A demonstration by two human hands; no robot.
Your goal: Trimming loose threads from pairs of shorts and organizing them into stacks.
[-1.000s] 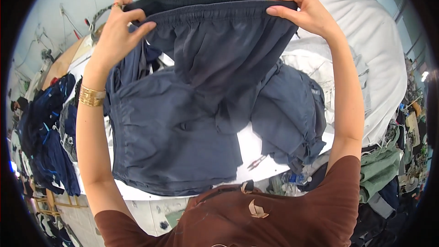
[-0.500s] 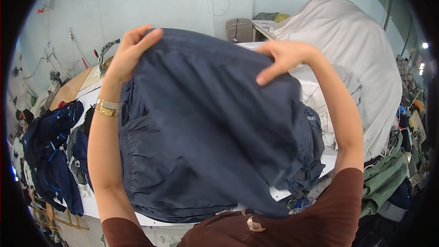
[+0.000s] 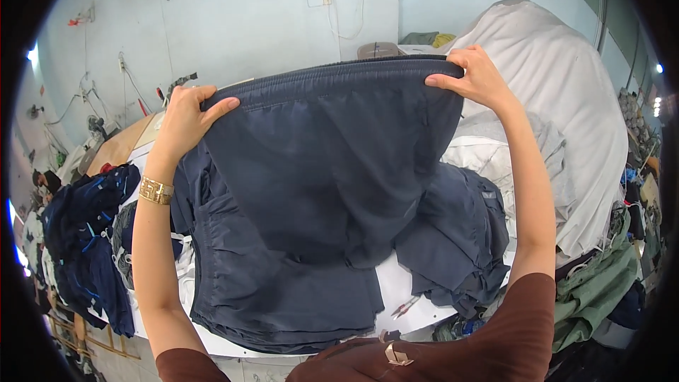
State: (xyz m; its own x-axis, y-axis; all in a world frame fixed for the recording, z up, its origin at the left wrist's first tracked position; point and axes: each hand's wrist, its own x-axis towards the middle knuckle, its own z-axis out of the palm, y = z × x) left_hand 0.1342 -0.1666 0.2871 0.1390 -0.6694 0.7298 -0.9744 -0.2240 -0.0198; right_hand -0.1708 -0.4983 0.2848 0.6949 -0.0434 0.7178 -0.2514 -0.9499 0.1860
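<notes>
Navy shorts (image 3: 332, 163) are held up in the air above the bench (image 3: 396, 290), stretched flat by the elasticated waistband, which runs in a slight arc between both hands; the legs hang down toward the stack below. Left hand (image 3: 185, 114): grip closed on the waistband's left end, thumb in front, fingers behind the cloth. Right hand (image 3: 475, 78): grip likewise pinching the right end of the waistband, fingers curled over its top edge. A gold bracelet (image 3: 155, 190) sits on the left wrist.

Directly beneath, a stack of folded navy garments (image 3: 276, 290) lies on the white bench; a looser heap of navy cloth (image 3: 460, 240) lies just to its right. Small snips (image 3: 404, 306) (partly hidden, reddish handles) rest on the bench between the two. A large mound under a grey cover (image 3: 566, 120) stands beyond the right arm. More blue garments (image 3: 88, 240) hang at the far left; green cloth (image 3: 594, 290) lies at lower right.
</notes>
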